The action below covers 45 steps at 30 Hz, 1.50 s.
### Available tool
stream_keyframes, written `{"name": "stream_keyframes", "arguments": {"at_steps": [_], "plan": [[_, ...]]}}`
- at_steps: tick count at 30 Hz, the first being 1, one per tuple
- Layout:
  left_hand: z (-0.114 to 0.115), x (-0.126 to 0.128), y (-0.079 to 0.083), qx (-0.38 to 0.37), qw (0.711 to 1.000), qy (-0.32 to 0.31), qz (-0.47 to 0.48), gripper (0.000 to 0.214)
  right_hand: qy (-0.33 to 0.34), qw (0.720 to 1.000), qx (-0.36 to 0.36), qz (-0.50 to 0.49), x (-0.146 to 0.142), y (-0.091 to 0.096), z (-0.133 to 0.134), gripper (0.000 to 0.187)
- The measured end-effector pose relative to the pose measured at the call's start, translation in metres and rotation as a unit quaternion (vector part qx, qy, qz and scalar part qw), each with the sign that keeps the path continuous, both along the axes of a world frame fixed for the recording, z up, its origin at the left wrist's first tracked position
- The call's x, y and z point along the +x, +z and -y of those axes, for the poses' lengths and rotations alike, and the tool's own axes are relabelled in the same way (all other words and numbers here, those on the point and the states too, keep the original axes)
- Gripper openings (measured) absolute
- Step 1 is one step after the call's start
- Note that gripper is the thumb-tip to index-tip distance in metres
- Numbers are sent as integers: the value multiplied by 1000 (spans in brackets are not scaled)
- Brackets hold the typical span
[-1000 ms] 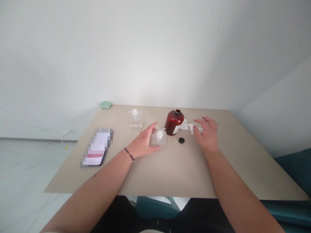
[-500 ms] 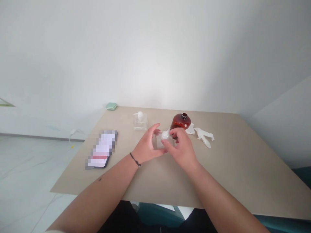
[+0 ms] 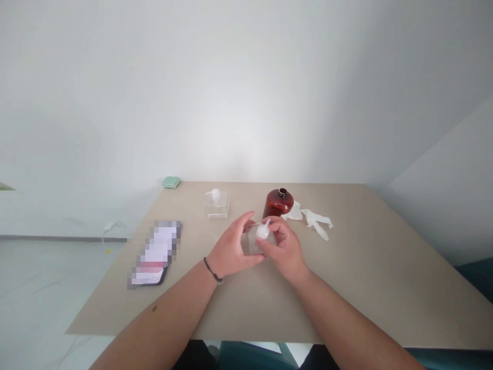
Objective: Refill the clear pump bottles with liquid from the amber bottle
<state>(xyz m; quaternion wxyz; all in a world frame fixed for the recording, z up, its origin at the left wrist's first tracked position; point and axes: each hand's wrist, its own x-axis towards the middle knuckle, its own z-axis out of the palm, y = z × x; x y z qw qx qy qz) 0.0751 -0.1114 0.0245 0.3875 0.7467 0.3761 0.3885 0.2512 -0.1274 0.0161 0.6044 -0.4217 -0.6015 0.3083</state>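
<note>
A small clear square bottle [image 3: 254, 242] with a white pump top [image 3: 263, 232] sits at the middle of the beige table [image 3: 370, 277]. My left hand [image 3: 230, 251] wraps round its left side. My right hand [image 3: 282, 250] is closed on the white pump top, fingers pinched round it. Just behind my hands stands an open brown bottle [image 3: 278, 202]. A second clear pump bottle [image 3: 216, 203] stands farther back on the left.
A crumpled white tissue [image 3: 314, 220] lies right of the brown bottle. A phone [image 3: 154, 253] lies at the table's left edge, and a small green case [image 3: 171, 182] rests at the far left corner. A white wall stands behind the table.
My right hand came across from the tissue to the pump top and now grips it. The left hand has kept hold of the clear bottle. The small black cap is now hidden.
</note>
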Motion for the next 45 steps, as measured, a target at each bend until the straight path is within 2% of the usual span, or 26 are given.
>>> {"name": "stream_keyframes", "arguments": {"at_steps": [8, 12, 16, 20, 25, 31, 37, 40, 45], "plan": [[-5, -3, -3, -16, 999, -26, 15, 108, 26, 999, 1, 24, 4, 4, 1, 17], [-7, -2, -5, -14, 999, -31, 29, 109, 44, 998, 1, 51, 6, 1, 0, 25], [-8, -2, -6, -5, 999, -32, 29, 109, 22, 998, -29, 52, 0, -4, 1, 35], [-9, -1, -4, -7, 999, -37, 30, 109, 2, 999, -32, 26, -4, -7, 1, 26], [-12, -1, -5, 4, 998, -45, 36, 109, 23, 998, -3, 52, -2, -3, 0, 22], [-13, -1, -11, 71, 997, -32, -6, 96, 0, 999, -50, 5, -5, -6, 0, 28], [-14, -4, -7, 157, 984, -77, -30, 74, 12, 999, -6, 34, -2, -2, 1, 25], [-15, -5, -5, 165, 982, -80, -31, 72, 12, 999, 5, 47, 0, -2, 1, 27], [-15, -4, -4, 163, 983, -75, -38, 72, 6, 999, -36, 7, -3, -6, 1, 32]]}}
